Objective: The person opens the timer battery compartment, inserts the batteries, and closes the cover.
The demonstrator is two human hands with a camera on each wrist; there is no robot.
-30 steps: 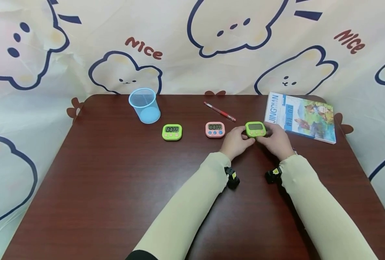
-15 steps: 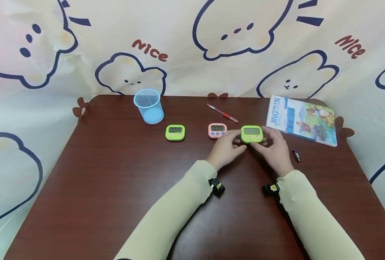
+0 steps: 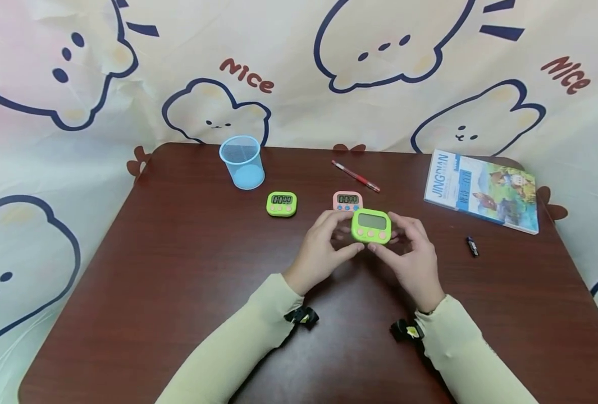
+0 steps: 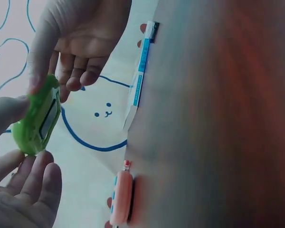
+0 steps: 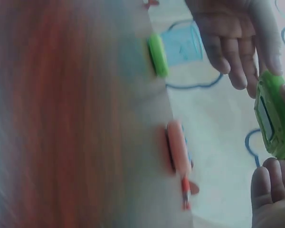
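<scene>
Green timer is now held clear of the surface, between both hands, in front of the pink timer. A second ago it sat further right and further back, close to the book; half a second ago it was already lifted and partway over. So it has been brought left and toward the person, screen tilted up at the head camera. The screen looks blank, unlike the two resting timers, on which digits are shown.

Grip state: left hand is closed on the timer's left edge, thumb below, fingers curled behind. Right hand is closed on the right edge in the same manner. In the left wrist view the timer is seen edge-on, pinched at its ends, with the other fingers loosely curled behind it.

Judged from this: the pick-up is done, and the unit is held in an inspection or button-press pose rather than being set down.

A small dark item is now exposed on the surface right of the hands; it cannot be identified. Second green timer, blue cup and red pen are unmoved relative to one another.
</scene>
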